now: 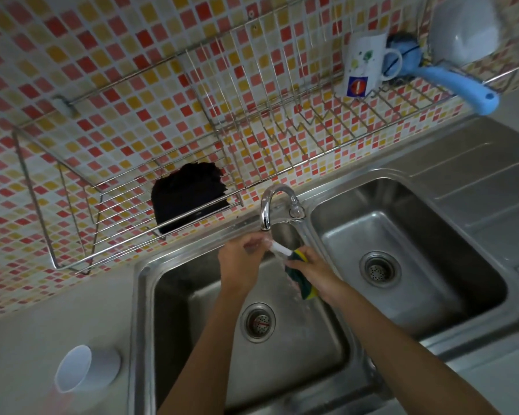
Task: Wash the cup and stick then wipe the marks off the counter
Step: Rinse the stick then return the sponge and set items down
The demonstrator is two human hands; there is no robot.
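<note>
**Stick Gets Its Scrub, Cup Waits Its Turn**

Near and on the left, the white cup (81, 368) lies on its side on the grey counter (27, 339), just beside the sink. Nobody is touching it. I think it is not washed yet. There may be a faint pink smear on the counter by the cup, but it is too blurry to be sure.

A bit farther, both arms reach over the left sink bowl (192, 339). The left hand (241, 259) pinches one end of the stick (279, 250) with curled fingers. The right hand (313, 272) grips a green and yellow sponge (300, 280), which is wrapped round the stick's other end. The stick is short and white and lies tilted, right under the tap (270, 205). It looks wet.

So the job looks like it is near the start. The stick is being washed. The cup and the wiping are still left.

Far back on the tiled wall hangs a wire rack (72, 205). It holds a black cloth (186, 199), a mug (363, 67) and a blue brush (450, 82).
</note>
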